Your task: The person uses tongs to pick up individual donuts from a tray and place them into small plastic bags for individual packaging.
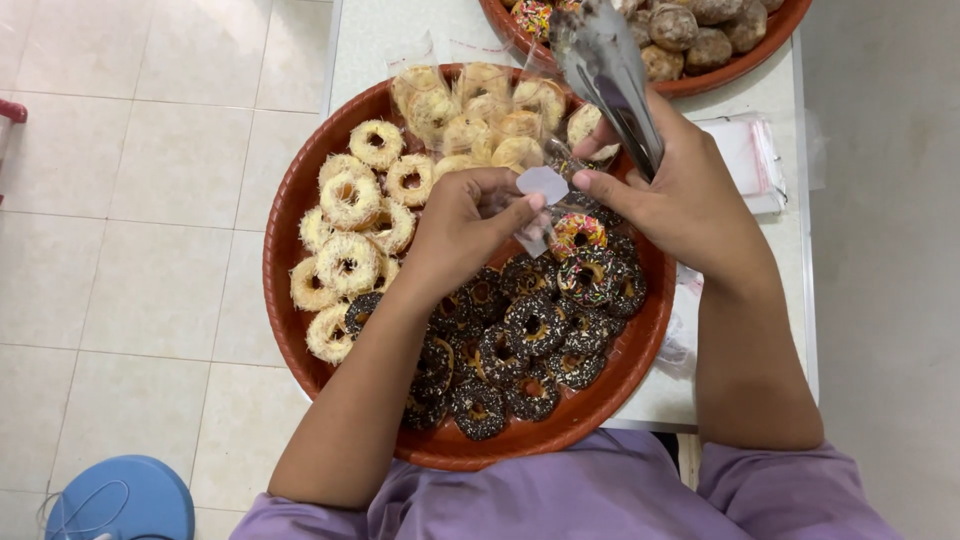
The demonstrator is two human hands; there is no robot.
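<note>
Purple sleeves (600,495) are filling the bottom edge, both forearms reaching over a round brown tray (285,240) on the white counter (400,30). Left hand (465,225) is curling its fingers around a small clear bag (540,195), pinching it above the chocolate doughnuts (520,340). Right hand (680,195) is gripping metal tongs (610,70) while touching the same bag. Clear empty bags (750,160) are lying stacked at right. A second tray (720,70) is being cut off at the top.
</note>
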